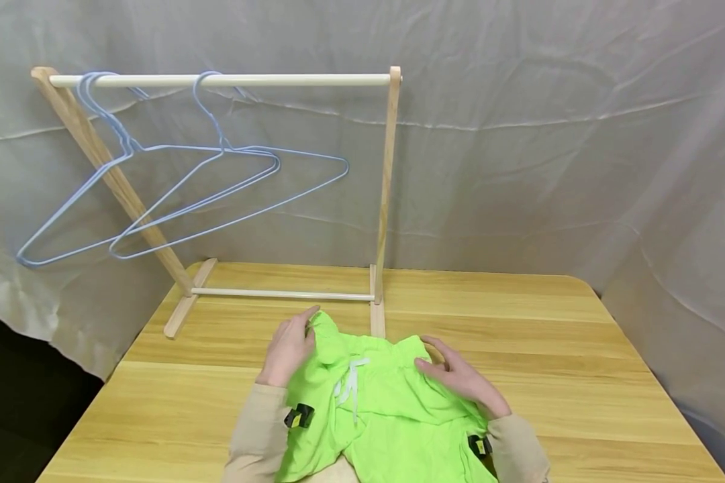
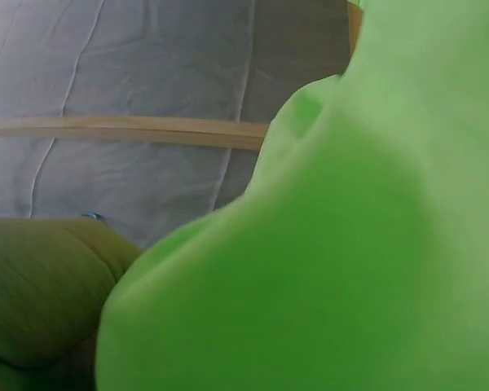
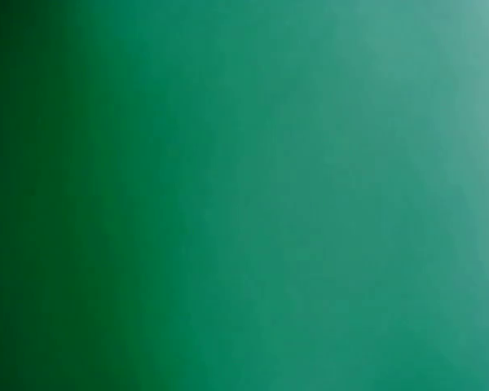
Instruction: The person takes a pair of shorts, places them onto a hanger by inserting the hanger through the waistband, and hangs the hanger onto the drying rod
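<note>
Bright green shorts (image 1: 399,396) with a white drawstring (image 1: 352,382) are held up by the waistband over the near part of the table. My left hand (image 1: 290,345) grips the waistband at its left end, thumb and fingers round the cloth. At the right end my right hand (image 1: 459,377) holds the waistband between thumb and fingers. In the left wrist view the green cloth (image 2: 310,261) covers much of the picture, beside part of the hand (image 2: 49,285). Blurred green fills the right wrist view, hiding the fingers there.
A wooden rack (image 1: 389,188) with a white top rail (image 1: 314,80) stands at the back left of the wooden table (image 1: 519,322). Several blue wire hangers (image 1: 217,151) hang on its left half. Grey cloth (image 1: 519,168) hangs behind the table.
</note>
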Demonstrator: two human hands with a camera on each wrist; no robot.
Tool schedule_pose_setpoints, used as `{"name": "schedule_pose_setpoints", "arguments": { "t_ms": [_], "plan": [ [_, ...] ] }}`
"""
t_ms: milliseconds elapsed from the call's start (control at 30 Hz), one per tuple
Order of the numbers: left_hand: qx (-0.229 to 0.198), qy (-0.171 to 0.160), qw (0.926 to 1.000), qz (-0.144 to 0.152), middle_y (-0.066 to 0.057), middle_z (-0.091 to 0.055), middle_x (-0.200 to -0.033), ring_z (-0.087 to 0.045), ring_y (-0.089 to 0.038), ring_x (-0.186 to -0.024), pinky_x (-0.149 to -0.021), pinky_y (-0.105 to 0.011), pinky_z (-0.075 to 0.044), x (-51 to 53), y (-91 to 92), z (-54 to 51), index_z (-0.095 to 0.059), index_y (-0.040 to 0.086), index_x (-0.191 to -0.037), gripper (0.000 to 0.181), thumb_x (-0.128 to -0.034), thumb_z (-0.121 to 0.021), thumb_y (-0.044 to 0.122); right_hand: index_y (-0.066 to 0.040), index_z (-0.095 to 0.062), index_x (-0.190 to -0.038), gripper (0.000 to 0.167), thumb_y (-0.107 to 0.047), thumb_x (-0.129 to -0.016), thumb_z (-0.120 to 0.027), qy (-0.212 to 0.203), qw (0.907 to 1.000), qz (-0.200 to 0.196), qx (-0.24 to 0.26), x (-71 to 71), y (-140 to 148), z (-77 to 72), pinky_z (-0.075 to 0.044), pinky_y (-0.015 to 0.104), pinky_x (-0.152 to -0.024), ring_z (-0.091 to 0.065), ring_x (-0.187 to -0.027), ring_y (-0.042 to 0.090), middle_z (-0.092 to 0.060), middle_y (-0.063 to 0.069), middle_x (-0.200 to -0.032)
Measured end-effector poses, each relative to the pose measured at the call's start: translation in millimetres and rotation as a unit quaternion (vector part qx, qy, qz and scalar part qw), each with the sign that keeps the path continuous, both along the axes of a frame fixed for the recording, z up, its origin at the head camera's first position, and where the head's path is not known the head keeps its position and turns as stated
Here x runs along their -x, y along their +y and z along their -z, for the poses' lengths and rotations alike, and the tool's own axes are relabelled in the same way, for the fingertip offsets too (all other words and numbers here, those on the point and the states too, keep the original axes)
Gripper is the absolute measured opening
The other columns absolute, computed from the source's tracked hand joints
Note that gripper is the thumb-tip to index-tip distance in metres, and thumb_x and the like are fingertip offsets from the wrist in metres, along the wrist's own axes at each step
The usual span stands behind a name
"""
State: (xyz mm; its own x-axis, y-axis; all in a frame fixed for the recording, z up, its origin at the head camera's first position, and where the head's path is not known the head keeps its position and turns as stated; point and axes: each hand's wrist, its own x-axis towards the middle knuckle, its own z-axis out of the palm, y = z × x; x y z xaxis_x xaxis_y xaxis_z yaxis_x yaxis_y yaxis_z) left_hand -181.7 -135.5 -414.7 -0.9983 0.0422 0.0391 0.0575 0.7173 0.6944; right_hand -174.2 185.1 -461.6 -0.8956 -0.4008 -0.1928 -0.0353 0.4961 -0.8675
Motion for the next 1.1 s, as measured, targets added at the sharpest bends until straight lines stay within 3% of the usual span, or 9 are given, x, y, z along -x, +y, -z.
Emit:
{"name": "schedule_pose_setpoints", "arguments": {
  "t_ms": [100, 300, 467, 533, 633, 833, 967, 1033, 1100],
  "plan": [
    [-0.001, -0.002, 0.9999, 0.013, -0.030, -0.063, -0.130, -0.036, -0.008, -0.047, -0.041, -0.014, -0.029, -0.5, -1.7, 0.4, -0.048, 0.005, -0.147, 0.070, -0.0814, -0.048, -0.019, -0.007, -0.010, -0.161, 0.081, -0.024, -0.100, -0.061, -0.007, 0.9995, -0.031, 0.008, -1.0, -1, 1.4, -0.040, 0.021, -0.058, -0.035, -0.054, 0.005, -0.037, -0.005, -0.062],
    [-0.001, -0.019, 0.9980, 0.060, -0.023, -0.052, -0.148, -0.057, -0.020, -0.073, -0.044, -0.016, -0.039, -1.1, 0.3, 0.4, -0.049, 0.011, -0.148, 0.081, -0.0756, -0.049, -0.025, -0.010, -0.003, -0.162, 0.087, -0.005, -0.095, -0.057, 0.008, 0.9975, -0.066, 0.024, -0.6, 0, 6.7, -0.038, 0.017, -0.055, -0.033, -0.053, 0.001, -0.034, -0.010, -0.061],
    [-0.036, 0.039, 0.9979, 0.038, -0.024, -0.062, -0.136, -0.040, -0.011, -0.050, -0.044, -0.016, -0.035, 1.4, 1.8, -1.2, -0.056, 0.002, -0.139, 0.069, -0.0758, -0.043, -0.022, -0.006, -0.018, -0.160, 0.072, -0.005, -0.097, -0.054, 0.028, 0.9964, -0.079, 0.014, 0.2, 3, 6.4, -0.037, 0.018, -0.056, -0.033, -0.054, 0.001, -0.036, -0.008, -0.066],
    [-0.035, 0.075, 0.9961, 0.029, -0.024, -0.068, -0.125, -0.037, -0.009, -0.050, -0.047, -0.018, -0.035, 2.7, 1.7, -1.3, -0.062, 0.000, -0.132, 0.064, -0.0747, -0.042, -0.021, -0.001, -0.028, -0.153, 0.060, -0.003, -0.097, -0.051, 0.036, 0.9956, -0.085, 0.016, 0.1, 5, 5.4, -0.035, 0.019, -0.055, -0.031, -0.054, 0.001, -0.035, -0.007, -0.065],
    [-0.026, 0.085, 0.9953, 0.038, -0.022, -0.072, -0.105, -0.037, -0.008, -0.050, -0.048, -0.019, -0.035, 2.9, 0.5, -1.4, -0.065, 0.002, -0.129, 0.062, -0.0752, -0.041, -0.019, 0.002, -0.039, -0.138, 0.041, -0.001, -0.097, -0.048, 0.042, 0.9952, -0.086, 0.020, -0.3, 6, 3.3, -0.032, 0.019, -0.055, -0.029, -0.053, 0.002, -0.033, -0.008, -0.062],
    [0.004, 0.021, 0.9968, 0.077, -0.015, -0.071, -0.104, -0.032, -0.008, -0.045, -0.047, -0.024, -0.037, -0.3, -6.4, -4.3, -0.057, 0.017, -0.141, 0.058, -0.0901, -0.040, -0.004, 0.002, -0.049, -0.113, 0.015, -0.008, -0.103, -0.044, 0.037, 0.9978, -0.043, 0.033, -0.5, 3, -0.9, -0.040, 0.022, -0.063, -0.044, -0.066, 0.008, -0.045, 0.001, -0.077],
    [0.028, -0.013, 0.9958, 0.086, -0.004, -0.063, -0.083, -0.034, -0.010, -0.048, -0.048, -0.029, -0.037, -1.7, -11.6, -7.5, -0.051, 0.032, -0.145, 0.053, -0.0983, -0.038, 0.010, 0.002, -0.051, -0.098, 0.029, -0.024, -0.109, -0.043, 0.020, 0.9982, 0.001, 0.057, -1.2, 5, -2.5, -0.045, 0.025, -0.060, -0.048, -0.066, 0.015, -0.047, 0.007, -0.081],
    [0.032, -0.020, 0.9949, 0.094, -0.002, -0.050, -0.069, -0.033, -0.011, -0.048, -0.047, -0.029, -0.034, -2.1, -12.7, -9.3, -0.048, 0.038, -0.146, 0.053, -0.0991, -0.039, 0.014, 0.000, -0.052, -0.092, 0.032, -0.029, -0.106, -0.053, 0.034, 0.9977, 0.027, 0.053, -1.4, 6, -3.6, -0.044, 0.024, -0.057, -0.045, -0.060, 0.012, -0.044, 0.004, -0.072],
    [0.034, -0.010, 0.9943, 0.101, 0.000, -0.053, -0.073, -0.034, -0.011, -0.049, -0.045, -0.029, -0.032, -2.3, -13.3, -10.3, -0.050, 0.039, -0.143, 0.052, -0.0981, -0.042, 0.014, -0.001, -0.053, -0.089, 0.031, -0.029, -0.099, -0.064, 0.057, 0.9958, 0.048, 0.054, -1.5, 8, -5.3, -0.041, 0.023, -0.052, -0.041, -0.054, 0.008, -0.039, -0.002, -0.065]
  ]
}}
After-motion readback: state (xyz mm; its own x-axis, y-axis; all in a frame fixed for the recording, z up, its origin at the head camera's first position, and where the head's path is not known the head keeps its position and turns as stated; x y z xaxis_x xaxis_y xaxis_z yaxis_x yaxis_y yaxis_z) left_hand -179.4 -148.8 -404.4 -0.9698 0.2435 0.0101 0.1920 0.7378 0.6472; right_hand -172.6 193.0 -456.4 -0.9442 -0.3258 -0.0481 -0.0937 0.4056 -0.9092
